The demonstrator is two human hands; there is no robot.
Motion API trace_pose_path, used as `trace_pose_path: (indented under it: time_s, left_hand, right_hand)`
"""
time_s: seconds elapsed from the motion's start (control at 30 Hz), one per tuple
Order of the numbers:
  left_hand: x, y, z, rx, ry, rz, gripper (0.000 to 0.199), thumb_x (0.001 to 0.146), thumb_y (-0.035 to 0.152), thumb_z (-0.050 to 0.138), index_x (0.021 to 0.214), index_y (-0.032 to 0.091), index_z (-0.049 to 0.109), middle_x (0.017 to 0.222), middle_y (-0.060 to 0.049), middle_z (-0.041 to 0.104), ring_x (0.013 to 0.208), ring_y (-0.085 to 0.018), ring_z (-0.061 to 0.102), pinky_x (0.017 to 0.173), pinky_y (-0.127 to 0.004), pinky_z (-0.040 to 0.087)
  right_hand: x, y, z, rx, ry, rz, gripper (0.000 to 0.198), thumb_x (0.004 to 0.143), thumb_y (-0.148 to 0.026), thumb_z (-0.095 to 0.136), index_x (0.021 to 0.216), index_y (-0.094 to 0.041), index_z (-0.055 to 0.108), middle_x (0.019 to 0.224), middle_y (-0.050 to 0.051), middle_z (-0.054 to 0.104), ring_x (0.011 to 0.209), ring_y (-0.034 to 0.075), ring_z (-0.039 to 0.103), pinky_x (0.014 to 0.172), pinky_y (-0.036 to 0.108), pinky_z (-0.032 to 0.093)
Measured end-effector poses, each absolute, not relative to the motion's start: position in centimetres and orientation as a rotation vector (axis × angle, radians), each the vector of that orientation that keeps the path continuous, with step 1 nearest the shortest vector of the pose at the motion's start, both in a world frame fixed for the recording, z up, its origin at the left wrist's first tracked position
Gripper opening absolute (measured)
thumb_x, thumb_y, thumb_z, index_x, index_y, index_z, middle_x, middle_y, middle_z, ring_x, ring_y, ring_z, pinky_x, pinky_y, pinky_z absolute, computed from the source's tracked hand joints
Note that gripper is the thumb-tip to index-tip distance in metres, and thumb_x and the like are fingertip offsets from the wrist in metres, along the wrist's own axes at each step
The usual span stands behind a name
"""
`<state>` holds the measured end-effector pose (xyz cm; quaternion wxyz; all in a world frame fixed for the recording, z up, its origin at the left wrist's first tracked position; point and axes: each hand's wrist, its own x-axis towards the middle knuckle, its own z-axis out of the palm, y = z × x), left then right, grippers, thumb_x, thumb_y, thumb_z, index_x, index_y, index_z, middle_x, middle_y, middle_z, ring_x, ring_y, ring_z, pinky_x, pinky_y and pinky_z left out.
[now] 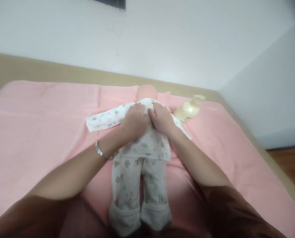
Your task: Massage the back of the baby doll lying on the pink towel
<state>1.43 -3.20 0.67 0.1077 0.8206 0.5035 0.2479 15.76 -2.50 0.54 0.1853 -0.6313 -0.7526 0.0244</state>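
Doll (146, 92): lies between pink sheet's (43, 115) far corners, head near far edge. Left hand (135, 121), right hand (162, 119): half-curled on upper shirt (152, 145); cannot tell whether pinching cloth. Seems mid-adjustment; calls next for light, even fingering.

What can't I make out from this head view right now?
In the head view:
Pump bottle: base hidden behind the shirt sleeve.
Bottle label: too small and blurred.
Dark object on the wall: cut off by the top edge.
Fingertip hold on the shirt: hidden by left hand and right hand.
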Motion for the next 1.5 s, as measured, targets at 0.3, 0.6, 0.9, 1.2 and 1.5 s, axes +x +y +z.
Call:
trace_pose_path:
  time_s: [0.3, 0.6, 0.9, 1.2, 1.5]
  left_hand:
    - [0.1, 0.6, -0.6, 2.272, 1.536, 0.798, 0.026, 0.095, 0.031, 0.034, 0.09, 0.019, 0.057, 0.097, -0.013, 0.066, 0.094, -0.029, 0.059, 0.096, -0.048, 0.049]
    - [1.1, -0.9, -2.0, 2.351, 1.603, 0.918, 0.046, 0.096, 0.027, 0.032, 0.126, 0.004, 0.058, 0.13, -0.021, 0.062, 0.123, -0.035, 0.053, 0.113, -0.053, 0.04]
    - [1.0, -0.8, -1.7, 2.299, 1.61, 0.891, 0.05, 0.095, 0.028, 0.033, 0.13, 0.002, 0.058, 0.132, -0.02, 0.062, 0.125, -0.034, 0.052, 0.115, -0.051, 0.04]
    - [1.0, -0.8, -1.8, 2.281, 1.602, 0.921, 0.049, 0.095, 0.028, 0.033, 0.13, 0.005, 0.058, 0.132, -0.019, 0.062, 0.125, -0.033, 0.052, 0.116, -0.052, 0.04]
    - [1.3, -1.4, -1.6, 2.304, 1.627, 0.826, 0.052, 0.097, 0.026, 0.031, 0.137, 0.001, 0.053, 0.142, -0.022, 0.056, 0.137, -0.036, 0.046, 0.122, -0.053, 0.032]
  right_hand:
    - [12.8, -6.9, 0.6, -1.676, -2.198, -0.102, 0.055, 0.104, -0.027, 0.029, 0.148, 0.004, 0.044, 0.151, 0.028, 0.046, 0.146, 0.037, 0.039, 0.123, 0.051, 0.032]
    - [15.2, -2.1, -0.4, -1.804, -1.966, 0.109, 0.04, 0.1, -0.035, 0.04, 0.121, -0.005, 0.057, 0.135, 0.025, 0.058, 0.133, 0.039, 0.05, 0.113, 0.057, 0.039]
    - [15.2, -2.4, -0.8, -1.744, -1.96, 0.044, 0.034, 0.098, -0.037, 0.038, 0.11, -0.012, 0.057, 0.125, 0.022, 0.063, 0.121, 0.037, 0.054, 0.105, 0.056, 0.043]
    - [15.2, -2.4, -0.6, -1.748, -1.972, 0.039, 0.029, 0.098, -0.037, 0.038, 0.104, -0.015, 0.056, 0.117, 0.019, 0.065, 0.111, 0.035, 0.056, 0.102, 0.053, 0.044]
    - [15.5, -2.2, -0.2, -1.735, -2.041, 0.022, 0.032, 0.097, -0.035, 0.035, 0.105, -0.014, 0.057, 0.112, 0.019, 0.066, 0.104, 0.034, 0.058, 0.099, 0.051, 0.046]
